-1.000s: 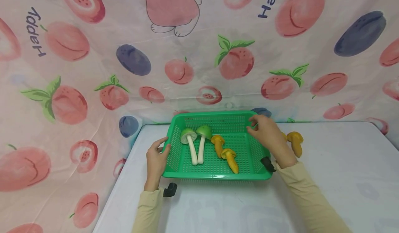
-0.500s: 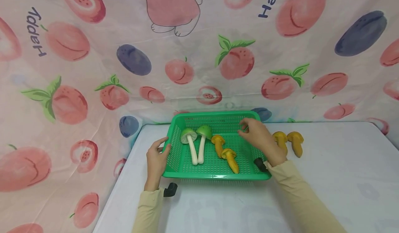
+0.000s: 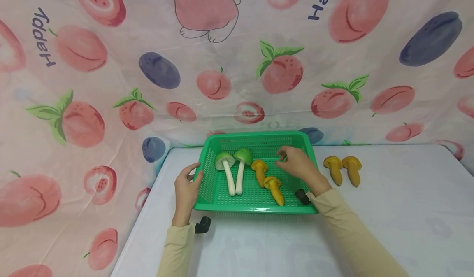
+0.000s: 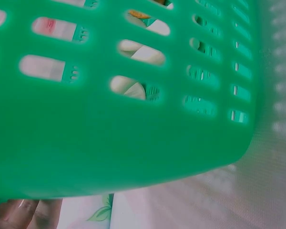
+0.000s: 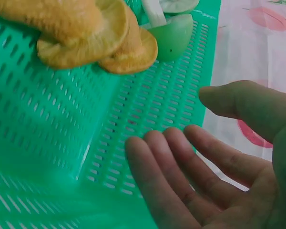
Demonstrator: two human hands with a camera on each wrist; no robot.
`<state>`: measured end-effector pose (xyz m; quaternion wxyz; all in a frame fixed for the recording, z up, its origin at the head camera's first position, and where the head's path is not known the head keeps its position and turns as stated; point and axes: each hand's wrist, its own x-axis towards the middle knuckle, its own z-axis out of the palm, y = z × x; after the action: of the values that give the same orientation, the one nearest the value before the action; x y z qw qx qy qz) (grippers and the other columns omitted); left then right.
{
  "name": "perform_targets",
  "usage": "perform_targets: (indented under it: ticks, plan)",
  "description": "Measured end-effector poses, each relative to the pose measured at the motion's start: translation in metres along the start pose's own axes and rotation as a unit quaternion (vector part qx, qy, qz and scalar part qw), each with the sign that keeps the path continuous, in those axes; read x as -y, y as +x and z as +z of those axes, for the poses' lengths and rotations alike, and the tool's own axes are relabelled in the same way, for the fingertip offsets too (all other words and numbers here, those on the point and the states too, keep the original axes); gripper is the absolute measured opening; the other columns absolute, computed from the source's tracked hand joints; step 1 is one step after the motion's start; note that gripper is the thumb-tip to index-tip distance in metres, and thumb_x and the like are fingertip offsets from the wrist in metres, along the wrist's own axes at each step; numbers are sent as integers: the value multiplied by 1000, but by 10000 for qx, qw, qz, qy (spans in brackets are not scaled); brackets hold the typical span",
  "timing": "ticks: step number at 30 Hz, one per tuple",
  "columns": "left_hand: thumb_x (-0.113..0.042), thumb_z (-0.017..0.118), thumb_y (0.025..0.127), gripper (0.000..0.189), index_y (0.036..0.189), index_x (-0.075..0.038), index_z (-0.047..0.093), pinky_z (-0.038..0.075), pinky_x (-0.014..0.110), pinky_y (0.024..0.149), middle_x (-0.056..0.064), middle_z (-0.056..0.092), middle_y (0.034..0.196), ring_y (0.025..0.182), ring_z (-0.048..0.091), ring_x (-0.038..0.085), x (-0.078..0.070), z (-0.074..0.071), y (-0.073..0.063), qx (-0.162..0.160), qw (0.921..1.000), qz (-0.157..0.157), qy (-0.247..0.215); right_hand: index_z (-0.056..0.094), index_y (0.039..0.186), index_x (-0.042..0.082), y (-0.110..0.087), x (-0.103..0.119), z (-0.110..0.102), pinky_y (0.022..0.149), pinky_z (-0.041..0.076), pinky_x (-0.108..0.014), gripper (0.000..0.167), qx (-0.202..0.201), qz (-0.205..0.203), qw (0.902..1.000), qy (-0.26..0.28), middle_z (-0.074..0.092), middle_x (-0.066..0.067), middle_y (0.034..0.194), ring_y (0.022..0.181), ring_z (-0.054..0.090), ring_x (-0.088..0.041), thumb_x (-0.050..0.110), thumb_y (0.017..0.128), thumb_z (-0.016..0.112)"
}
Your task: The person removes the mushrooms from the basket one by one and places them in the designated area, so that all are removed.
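Observation:
A green plastic basket (image 3: 255,209) stands on the table with toy mushrooms lying inside. Two have green caps and white stems: a left one (image 3: 227,174) and a right one (image 3: 241,172). Beside them lie two yellow mushrooms, one farther back (image 3: 259,174) and one nearer (image 3: 274,190). My left hand (image 3: 186,190) touches the basket's left rim with its thumb and fingers spread. Above the basket's right half hovers my right hand (image 3: 298,164), nothing in it; the right wrist view shows its fingers (image 5: 200,167) loosely bent and apart from the mushrooms.
Two more yellow mushrooms, a left one (image 3: 334,171) and a right one (image 3: 352,171), lie on the white table (image 3: 400,211) to the right of the basket. A fruit-patterned cloth (image 3: 281,30) hangs behind and at the left.
My right hand has travelled left from the basket's right rim to over its interior, uncovering a yellow mushroom on the table. The left hand and the basket stay put.

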<state>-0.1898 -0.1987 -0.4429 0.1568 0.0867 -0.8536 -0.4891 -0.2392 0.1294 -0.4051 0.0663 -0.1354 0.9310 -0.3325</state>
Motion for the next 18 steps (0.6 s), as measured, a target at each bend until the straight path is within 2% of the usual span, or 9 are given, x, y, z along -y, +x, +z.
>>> perform_targets:
  ticks: [10, 18]
  plan:
    - [-14, 67, 95, 32, 127, -11, 68, 51, 29, 66, 14, 63, 130, 98, 70, 31, 1, 1, 1, -84, 9999, 99, 63, 61, 121, -6, 6, -2, 6, 80, 52, -43, 39, 793, -17, 9967, 197, 66, -19, 107, 93, 64, -30, 21, 94, 69]
    - [-15, 67, 96, 32, 128, -10, 68, 52, 28, 66, 15, 63, 129, 98, 70, 31, 1, 1, 0, -70, 9999, 96, 73, 62, 121, -7, 7, -5, 10, 76, 52, -39, 41, 1220, -54, 9922, 249, 67, -18, 104, 87, 63, -25, 22, 94, 69]
